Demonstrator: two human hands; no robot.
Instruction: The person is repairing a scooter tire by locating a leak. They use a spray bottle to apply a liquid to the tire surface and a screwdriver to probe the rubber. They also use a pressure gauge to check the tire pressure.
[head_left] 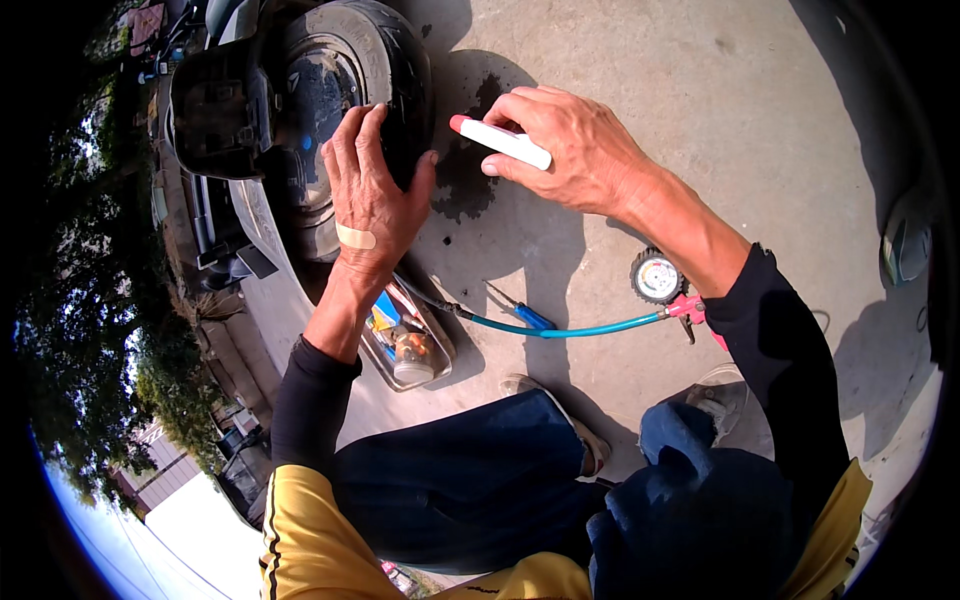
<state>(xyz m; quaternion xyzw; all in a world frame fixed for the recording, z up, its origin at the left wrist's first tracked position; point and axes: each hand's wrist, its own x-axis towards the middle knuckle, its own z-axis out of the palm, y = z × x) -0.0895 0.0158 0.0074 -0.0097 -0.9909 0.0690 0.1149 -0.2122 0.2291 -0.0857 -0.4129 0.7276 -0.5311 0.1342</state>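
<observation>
My left hand (375,185), a plaster on its back, lies over the tread and side of a black scooter tyre (408,75) with its fingers stretched out and thumb apart. In my right hand (575,140), closed between thumb and fingers, is a white marker (510,146) with a red end. That red end points left at the tyre and stands a short way off it. The wheel hub (320,85) is dusty, and my left hand hides part of the wheel.
A tray (440,358) holding a jar (412,358) and small items sits below the wheel. A teal hose (590,330) runs to a pressure gauge (657,276). Near it lies a blue-handled tool (533,318). A dark wet patch (465,180) marks the concrete.
</observation>
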